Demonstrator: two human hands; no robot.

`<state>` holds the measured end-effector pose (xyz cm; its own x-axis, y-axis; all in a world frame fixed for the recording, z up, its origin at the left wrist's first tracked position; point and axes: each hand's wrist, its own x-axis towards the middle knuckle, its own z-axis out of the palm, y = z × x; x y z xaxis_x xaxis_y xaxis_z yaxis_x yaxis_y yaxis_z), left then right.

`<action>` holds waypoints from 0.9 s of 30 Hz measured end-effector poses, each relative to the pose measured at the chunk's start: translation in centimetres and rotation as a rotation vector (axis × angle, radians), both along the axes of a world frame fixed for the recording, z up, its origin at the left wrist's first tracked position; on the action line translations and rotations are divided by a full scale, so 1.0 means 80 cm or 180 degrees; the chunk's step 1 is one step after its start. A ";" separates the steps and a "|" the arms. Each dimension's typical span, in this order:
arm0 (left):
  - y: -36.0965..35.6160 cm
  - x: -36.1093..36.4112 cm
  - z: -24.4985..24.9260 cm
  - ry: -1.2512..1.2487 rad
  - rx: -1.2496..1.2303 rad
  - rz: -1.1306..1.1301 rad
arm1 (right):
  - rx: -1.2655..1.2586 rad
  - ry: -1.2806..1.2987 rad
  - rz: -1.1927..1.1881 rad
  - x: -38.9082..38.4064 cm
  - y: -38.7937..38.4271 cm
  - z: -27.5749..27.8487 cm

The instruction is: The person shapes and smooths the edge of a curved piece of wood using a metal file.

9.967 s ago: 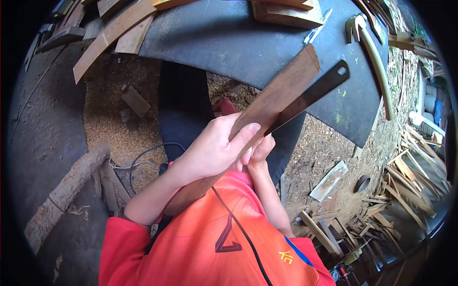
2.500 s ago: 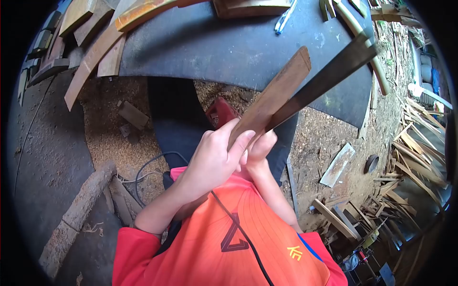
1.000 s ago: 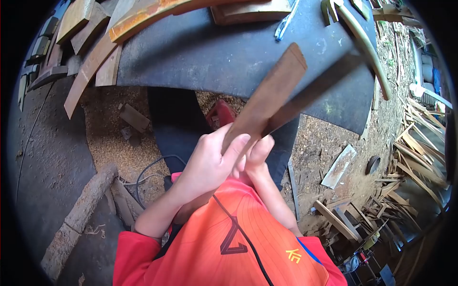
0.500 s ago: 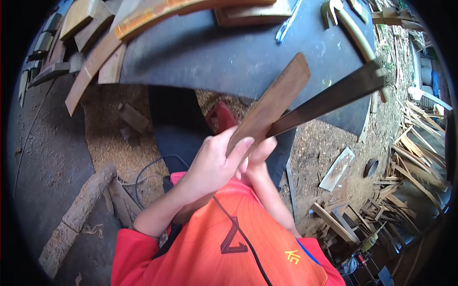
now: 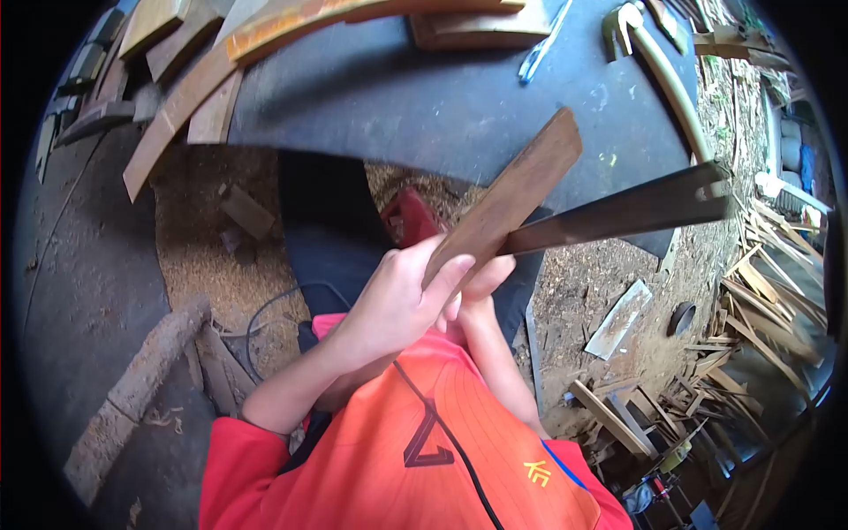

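Observation:
My left hand [image 5: 402, 287] is closed around the lower part of a flat brown wooden slat [image 5: 521, 190], thumb on its upper face. The slat slants up and to the right, over the table's near edge. Just below it, my right hand [image 5: 481, 287] is closed, its fingers partly hidden behind the slat and the left hand. From the right hand a long dark blade [image 5: 627, 212] runs out to the right, widening toward a far end with a small hole. The blade's near end crosses behind the slat, so its handle is hidden.
A dark table [image 5: 353, 97] lies ahead, bearing a curved wooden piece [image 5: 181, 115], a wooden block [image 5: 477, 26], clear-blue pens [image 5: 543, 44] and a hammer [image 5: 667, 79]. Scrap wood [image 5: 768, 309] is heaped at right. A log [image 5: 137, 389] lies at lower left; sawdust covers the ground.
The blade's far end has swung downward and slightly right, opening a wider angle from the slat. Both hands keep their grips, and the whole view has shifted a little.

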<state>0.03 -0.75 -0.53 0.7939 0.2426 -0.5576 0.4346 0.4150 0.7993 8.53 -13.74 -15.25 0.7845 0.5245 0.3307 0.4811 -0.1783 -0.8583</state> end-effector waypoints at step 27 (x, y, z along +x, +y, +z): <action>0.001 -0.003 0.004 0.0045 0.0294 -0.0066 | -0.0010 0.1754 -0.0053 -0.008 -0.068 -0.102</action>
